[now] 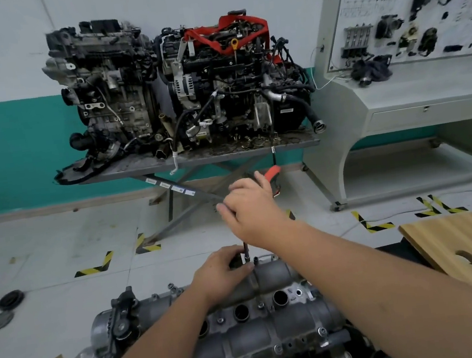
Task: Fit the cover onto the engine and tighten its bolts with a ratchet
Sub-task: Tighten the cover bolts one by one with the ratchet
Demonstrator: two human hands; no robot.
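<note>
The grey cover [246, 320] sits on the engine at six o'clock, bolts [322, 331] along its near edge. The left hand [222, 272] rests on its far edge, fingers curled around the ratchet's upright shaft [246, 250]. The right hand [250, 209] grips the red-handled ratchet [273, 174] above. Open tiled floor [56, 230] lies beyond; a wooden board [460, 246] at three o'clock, two engines on a worktop [196, 157] at twelve.
</note>
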